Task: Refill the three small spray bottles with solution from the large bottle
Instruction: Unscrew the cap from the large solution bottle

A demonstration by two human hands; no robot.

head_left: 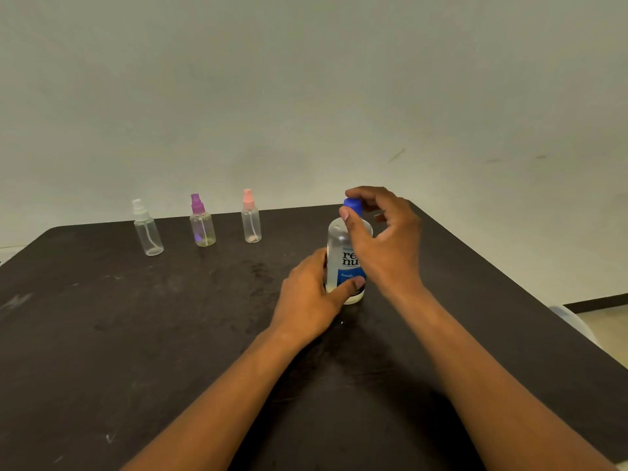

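1. The counter (136, 334) carries everything; I see both arms reaching forward over it, forearms converging on the large bottle (343, 260).
2. The large bottle stands upright inside my 2 grips. My left hand (306, 300) wraps its lower body, thumb across the label.
3. My right hand (384, 239) arches above, its grip pinching the blue cap (353, 206) between thumb and forefinger.
4. Left of the left grip, well apart, stand the 3 small bottles: the white-topped bottle (147, 232), the purple-topped bottle (202, 226) and the pink-topped bottle (251, 222), all capped.
5. Risk, as I judge it: squeezing the soft body while the cap loosens could spurt solution; a weak lower hold could let the bottle twist or tip.
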